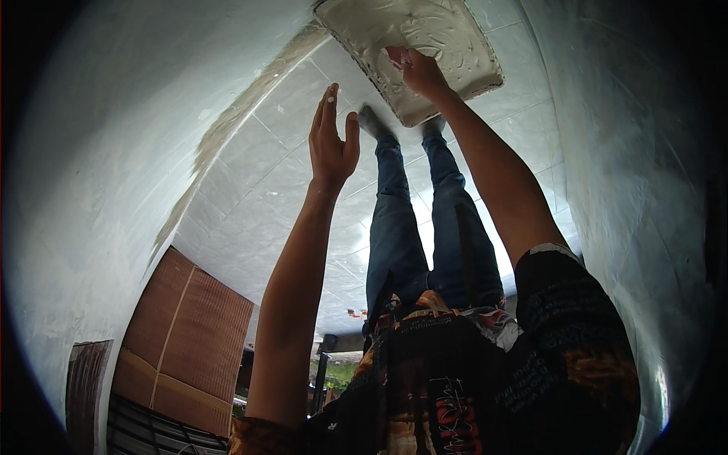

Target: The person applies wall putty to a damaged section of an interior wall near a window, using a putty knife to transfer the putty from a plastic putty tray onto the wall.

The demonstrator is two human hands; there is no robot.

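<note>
- Your right hand (423,74) grips a red tool (396,57) over the tray (414,117) of pale paste (459,47).
- Your left hand (331,148) is empty, thumb apart, left of the tray.

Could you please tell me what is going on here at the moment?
A person grips a small reddish tool in the right hand, over a rectangular tray spread with pale paste; whether the tool touches the paste is hard to tell. The left hand is raised and open, holding nothing, with a white spot on its fingers. The person stands on a tiled floor, with a wall to the left.
</note>
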